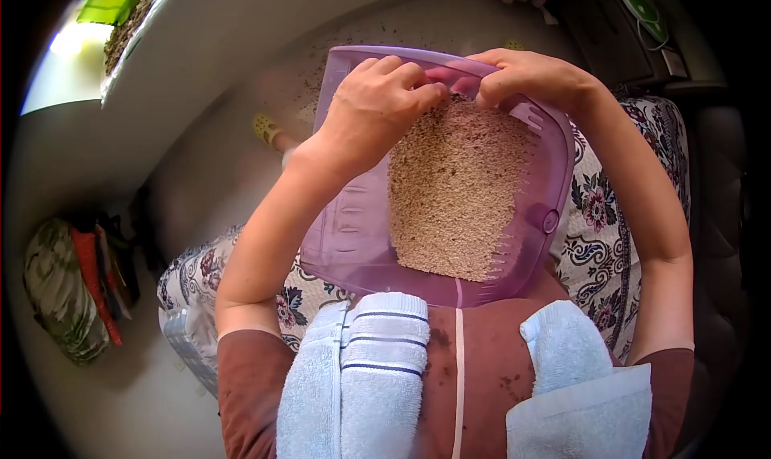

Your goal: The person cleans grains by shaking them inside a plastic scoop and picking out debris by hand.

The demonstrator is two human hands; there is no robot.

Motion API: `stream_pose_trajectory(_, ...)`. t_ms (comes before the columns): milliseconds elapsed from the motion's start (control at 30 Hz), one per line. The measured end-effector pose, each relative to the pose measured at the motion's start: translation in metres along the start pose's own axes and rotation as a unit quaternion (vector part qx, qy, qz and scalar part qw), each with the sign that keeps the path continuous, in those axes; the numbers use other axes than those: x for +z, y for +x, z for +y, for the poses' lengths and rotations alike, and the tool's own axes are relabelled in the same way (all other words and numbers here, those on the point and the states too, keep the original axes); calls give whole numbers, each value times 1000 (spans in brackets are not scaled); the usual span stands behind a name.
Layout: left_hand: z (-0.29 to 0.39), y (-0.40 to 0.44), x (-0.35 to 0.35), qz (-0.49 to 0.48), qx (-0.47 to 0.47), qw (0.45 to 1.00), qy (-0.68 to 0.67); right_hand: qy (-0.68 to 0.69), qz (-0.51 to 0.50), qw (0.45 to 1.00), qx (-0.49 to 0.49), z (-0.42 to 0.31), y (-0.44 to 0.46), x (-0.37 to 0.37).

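Observation:
A see-through purple plastic tray is tilted over my lap, its near edge against my brown shirt. Small tan grains with darker bits among them cover much of its inside. My left hand is over the far part of the tray, its fingers curled and thumb pressed to the fingertips beside the grains. Whatever lies in that pinch is too small to make out. On the far right rim, my right hand grips the tray, with the thumb inside and the fingers partly hidden.
Light blue towels hang over my front. I sit on a flower-patterned cover. Dark bits lie on the floor beyond the tray, near a foot in a yellow-green shoe. Bags stand at the left, and a green-and-white fan is at upper right.

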State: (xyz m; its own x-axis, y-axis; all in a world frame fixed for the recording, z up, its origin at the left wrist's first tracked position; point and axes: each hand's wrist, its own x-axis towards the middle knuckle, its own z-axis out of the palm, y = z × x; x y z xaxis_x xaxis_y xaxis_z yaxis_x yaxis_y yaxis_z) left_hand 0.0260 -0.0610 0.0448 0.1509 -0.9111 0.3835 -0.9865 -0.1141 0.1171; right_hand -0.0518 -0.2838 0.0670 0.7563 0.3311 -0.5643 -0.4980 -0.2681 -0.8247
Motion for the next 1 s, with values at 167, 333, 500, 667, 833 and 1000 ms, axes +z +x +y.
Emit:
stream_pose_trajectory(167,9,4,-6,-60,-22,997,53,-3,11,1000,-1,1,-2,0)
stream_pose_trajectory(333,-2,-6,-17,-36,-56,995,70,-4,12,1000,-7,-3,-7,2)
stream_pose_trajectory(500,-6,-21,-28,4,-78,997,-9,1,15,1000,-15,-6,-6,5)
stream_pose_trajectory(667,2,-17,-25,9,-68,996,-62,5,7,1000,-21,-8,-3,6)
stream_pose_trajectory(833,-6,-11,-19,-15,-36,997,-71,-4,16,1000,-11,-9,-4,5)
stream_pose_trajectory(1000,-9,-11,-21,-13,-29,999,-38,-8,12,1000,-15,-8,-3,5)
